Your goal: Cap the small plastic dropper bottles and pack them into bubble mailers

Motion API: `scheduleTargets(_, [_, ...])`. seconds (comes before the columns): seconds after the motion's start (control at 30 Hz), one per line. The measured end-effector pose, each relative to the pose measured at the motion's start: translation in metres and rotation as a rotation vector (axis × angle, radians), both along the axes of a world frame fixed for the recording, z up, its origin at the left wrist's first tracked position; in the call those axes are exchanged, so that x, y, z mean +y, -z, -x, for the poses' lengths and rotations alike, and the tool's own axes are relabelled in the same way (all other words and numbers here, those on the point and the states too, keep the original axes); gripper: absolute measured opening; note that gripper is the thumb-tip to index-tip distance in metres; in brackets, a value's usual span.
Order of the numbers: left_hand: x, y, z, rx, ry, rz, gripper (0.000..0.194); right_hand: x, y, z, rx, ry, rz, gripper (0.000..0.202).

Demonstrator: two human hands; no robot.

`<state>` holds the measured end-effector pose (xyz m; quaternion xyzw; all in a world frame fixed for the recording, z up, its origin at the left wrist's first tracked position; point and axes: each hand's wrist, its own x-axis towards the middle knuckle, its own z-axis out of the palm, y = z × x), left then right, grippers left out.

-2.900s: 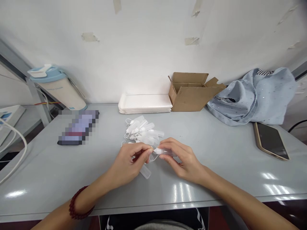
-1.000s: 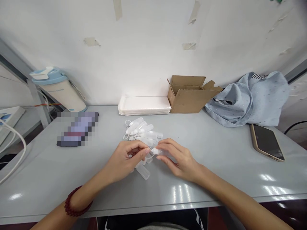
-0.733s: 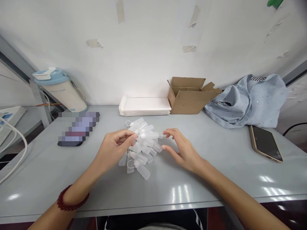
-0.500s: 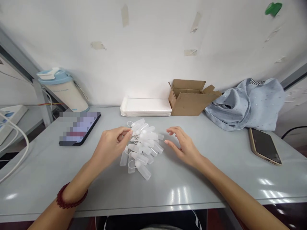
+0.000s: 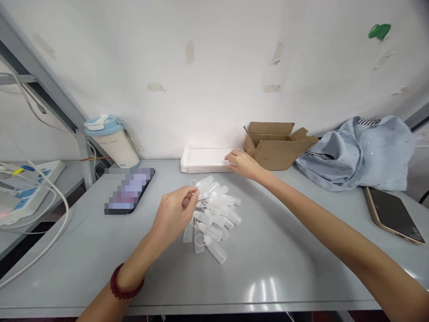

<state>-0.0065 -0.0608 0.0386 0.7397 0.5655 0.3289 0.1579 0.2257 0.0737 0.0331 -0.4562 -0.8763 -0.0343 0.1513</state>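
Several translucent plastic squeeze bottles (image 5: 217, 208), with small white caps on loops, lie in a loose heap mid-table. At the heap's upper left, my left hand (image 5: 179, 205) is closed in a pinch. Its fingertips meet beside the bottles, and what they hold is too small to make out. Behind the heap, against the wall, lies a flat stack of white film-topped bags (image 5: 204, 157). My right hand (image 5: 244, 163) reaches over the right end of this stack. Its fingertips are at the top bag, slightly apart, and I see nothing lifted in them.
An open cardboard box (image 5: 283, 152) stands right of the stack, beside a light blue cloth bag (image 5: 365, 156). A phone (image 5: 393, 214) lies at the right. On the left are another phone (image 5: 130, 192), a tumbler (image 5: 115, 145) and a power strip (image 5: 40, 188) with cables.
My right hand has moved from beside the heap up to the right end of the white stack. My left hand stays pinched at the heap. The view has shifted slightly.
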Motion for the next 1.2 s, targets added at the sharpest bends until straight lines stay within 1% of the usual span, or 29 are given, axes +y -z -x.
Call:
scheduleTargets(0.1, [-0.002, -0.003, 0.001, -0.026, -0.015, -0.014, 0.024, 0.010, -0.001, 0.000, -0.032, 0.006, 0.036, 0.018])
scheduleTargets(0.3, [-0.004, -0.005, 0.000, -0.043, -0.019, -0.032, 0.024, 0.017, -0.009, -0.007, -0.090, 0.023, 0.045, 0.015])
scheduleTargets(0.4, [-0.003, -0.002, 0.000, -0.047, -0.001, -0.016, 0.025, 0.016, -0.008, -0.006, -0.132, -0.006, 0.004, 0.016])
scheduleTargets(0.53, [-0.001, 0.002, -0.001, -0.080, -0.011, 0.020, 0.026, 0.008, 0.001, 0.000, -0.184, -0.072, -0.115, 0.025])
scheduleTargets(0.6, [0.003, 0.002, -0.001, -0.142, -0.042, 0.083, 0.031, -0.001, 0.005, 0.003, -0.183, -0.105, -0.191, 0.029])
scheduleTargets(0.67, [0.008, -0.001, 0.002, -0.264, -0.085, 0.201, 0.040, -0.012, 0.007, 0.004, -0.160, -0.134, -0.268, 0.030])
scheduleTargets(0.73, [0.015, -0.008, 0.006, -0.457, -0.127, 0.345, 0.045, -0.027, 0.007, 0.003, -0.127, -0.162, -0.338, 0.031])
scheduleTargets(0.8, [0.023, -0.016, 0.010, -0.674, -0.140, 0.457, 0.049, -0.046, 0.007, 0.000, -0.092, -0.187, -0.398, 0.031])
scheduleTargets(0.87, [0.031, -0.024, 0.013, -0.831, -0.080, 0.513, 0.049, -0.066, 0.008, -0.006, -0.053, -0.219, -0.459, 0.028])
scheduleTargets(0.93, [0.040, -0.029, 0.012, -0.934, -0.011, 0.521, 0.038, -0.083, 0.010, -0.014, 0.049, -0.302, -0.622, 0.022])
scheduleTargets(1.0, [0.049, -0.032, 0.009, -1.005, 0.010, 0.508, 0.026, -0.096, 0.015, -0.025, 0.114, -0.320, -0.674, 0.020])
scheduleTargets(1.07, [0.057, -0.034, 0.004, -1.036, 0.012, 0.493, 0.019, -0.104, 0.019, -0.036, 0.159, -0.284, -0.660, 0.018])
scheduleTargets(1.13, [0.062, -0.035, -0.003, -1.026, 0.041, 0.492, 0.018, -0.109, 0.022, -0.046, 0.184, -0.205, -0.648, 0.017])
scheduleTargets(1.2, [0.062, -0.034, -0.011, -0.989, 0.099, 0.525, 0.025, -0.112, 0.022, -0.051, 0.182, -0.121, -0.630, 0.020])
